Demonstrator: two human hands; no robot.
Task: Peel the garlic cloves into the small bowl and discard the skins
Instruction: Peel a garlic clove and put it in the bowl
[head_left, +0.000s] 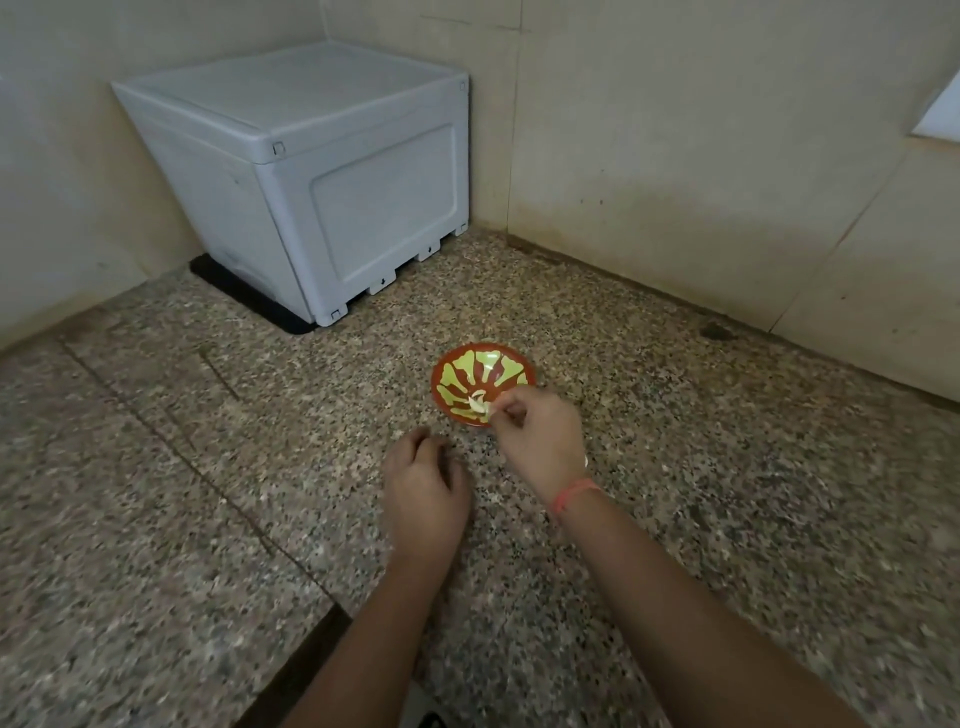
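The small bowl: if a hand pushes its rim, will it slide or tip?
The small bowl looks shallow and wide, so it likely slides rather than tips. It seems light; the right hand at its rim could shift it.

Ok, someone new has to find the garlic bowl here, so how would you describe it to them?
Find the big grey box in the corner of the walls. On the speckled floor in front of it lies a small bowl, where the right hand pinches garlic. It alone is colourful: red with yellow-green rays.
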